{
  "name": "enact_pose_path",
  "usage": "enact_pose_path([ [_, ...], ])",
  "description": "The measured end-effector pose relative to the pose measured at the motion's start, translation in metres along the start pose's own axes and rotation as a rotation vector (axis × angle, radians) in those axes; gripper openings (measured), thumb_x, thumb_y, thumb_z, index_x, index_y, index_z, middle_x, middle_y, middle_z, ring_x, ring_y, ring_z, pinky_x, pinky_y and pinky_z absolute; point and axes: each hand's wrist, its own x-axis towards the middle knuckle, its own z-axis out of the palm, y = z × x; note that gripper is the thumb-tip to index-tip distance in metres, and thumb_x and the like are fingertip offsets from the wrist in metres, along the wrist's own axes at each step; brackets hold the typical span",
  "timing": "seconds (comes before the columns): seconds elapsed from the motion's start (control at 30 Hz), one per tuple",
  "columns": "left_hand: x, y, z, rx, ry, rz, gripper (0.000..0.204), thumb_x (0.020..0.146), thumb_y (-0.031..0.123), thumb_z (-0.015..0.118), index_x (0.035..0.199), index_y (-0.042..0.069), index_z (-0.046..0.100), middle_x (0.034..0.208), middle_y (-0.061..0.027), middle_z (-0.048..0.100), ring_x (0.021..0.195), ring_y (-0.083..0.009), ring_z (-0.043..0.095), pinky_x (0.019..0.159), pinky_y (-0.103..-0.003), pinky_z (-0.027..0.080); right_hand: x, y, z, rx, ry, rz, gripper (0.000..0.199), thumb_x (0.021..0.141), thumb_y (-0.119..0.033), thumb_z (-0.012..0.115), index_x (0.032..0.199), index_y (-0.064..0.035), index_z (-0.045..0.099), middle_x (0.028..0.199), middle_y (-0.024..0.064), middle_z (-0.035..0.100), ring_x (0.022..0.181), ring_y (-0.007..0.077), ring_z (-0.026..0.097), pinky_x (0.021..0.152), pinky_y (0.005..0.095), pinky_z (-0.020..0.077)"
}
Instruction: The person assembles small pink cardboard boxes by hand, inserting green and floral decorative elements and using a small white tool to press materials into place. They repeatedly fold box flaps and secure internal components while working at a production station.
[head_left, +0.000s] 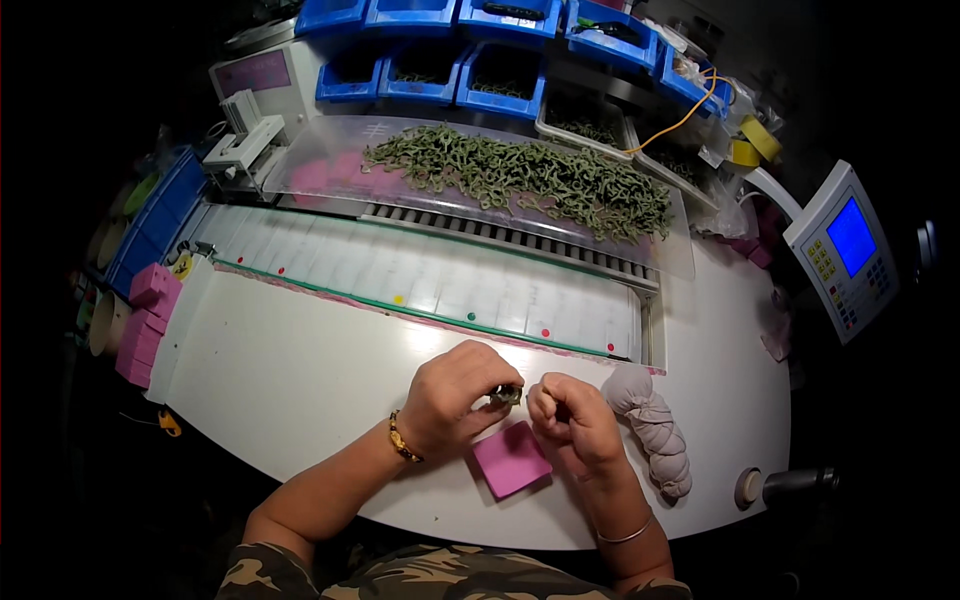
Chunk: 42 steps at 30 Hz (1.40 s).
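Observation:
My left hand [455,395] is closed round a small dark bundle [506,394] with a greenish, ring-like end; its exact kind is too small to tell. Just to its right, my right hand [578,418] is curled with thumb and fingers pinched together, and whatever may be in them is hidden. Between and below the hands, a pink square block [511,460] lies on the white table. A twisted roll of pale grey cloth [655,440] rests beside my right hand.
Curled green strands [520,175] lie heaped on a clear sheet [320,165] behind a white strip [430,280] with coloured dots. Blue bins [500,100] stand at the back. A keypad panel with blue screen [845,245] is at right; pink blocks [148,325] stack at left.

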Motion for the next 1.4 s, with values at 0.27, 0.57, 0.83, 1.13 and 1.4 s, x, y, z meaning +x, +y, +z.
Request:
enact_pose_path([
  [0.27,0.0,0.0,0.0,-0.032,0.006,-0.117,0.032,0.066,-0.005,0.072,0.096,0.006,0.067,0.086,-0.0069,0.064,0.076,-0.0255,0.061,0.066,-0.035,0.05,0.003,-0.009,0.008,-0.841,0.333,-0.532,0.017,0.088,-0.011,0.071,0.075,-0.0023,0.064,0.073,-0.0021,0.057,0.064,0.0064,0.046,0.058,0.0222,0.0362],
  [0.57,-0.001,0.002,-0.002,0.079,-0.028,-0.133,0.031,0.066,-0.004,0.072,0.094,0.008,0.067,0.086,-0.0049,0.061,0.079,-0.0245,0.062,0.066,-0.033,0.052,0.003,-0.003,0.008,-0.696,0.259,-0.349,0.007,0.085,-0.008,0.074,0.087,-0.0048,0.068,0.082,-0.0038,0.058,0.069,0.0029,0.047,0.06,0.0196,0.0352],
  [0.83,0.001,0.004,0.0,0.007,0.001,-0.187,0.034,0.071,-0.003,0.072,0.103,0.006,0.065,0.088,-0.0075,0.063,0.082,-0.0263,0.063,0.067,-0.033,0.053,0.003,-0.007,0.003,-0.778,0.252,-0.358,0.007,0.087,-0.01,0.073,0.088,-0.0049,0.068,0.083,-0.0038,0.06,0.071,0.003,0.051,0.061,0.0193,0.0369],
  [1.13,-0.005,0.005,-0.009,-0.178,0.007,-0.631,0.028,0.082,0.003,0.071,0.109,0.006,0.065,0.098,-0.0031,0.065,0.086,-0.01,0.063,0.065,-0.022,0.047,0.004,-0.116,-0.025,-1.253,0.082,-0.115,0.012,0.087,-0.014,0.072,0.084,-0.0028,0.067,0.076,-0.0014,0.065,0.067,0.0054,0.057,0.059,0.0224,0.0454],
  [1.4,-0.003,0.007,-0.002,-0.199,0.011,-0.616,0.027,0.082,0.004,0.071,0.108,0.007,0.065,0.094,-0.002,0.064,0.085,-0.0092,0.062,0.064,-0.022,0.046,0.045,-0.242,-0.09,-0.795,0.75,-0.681,0.027,0.094,-0.025,0.064,0.113,-0.0065,0.068,0.101,0.0028,0.073,0.071,0.0073,0.062,0.058,0.0194,0.043],
])
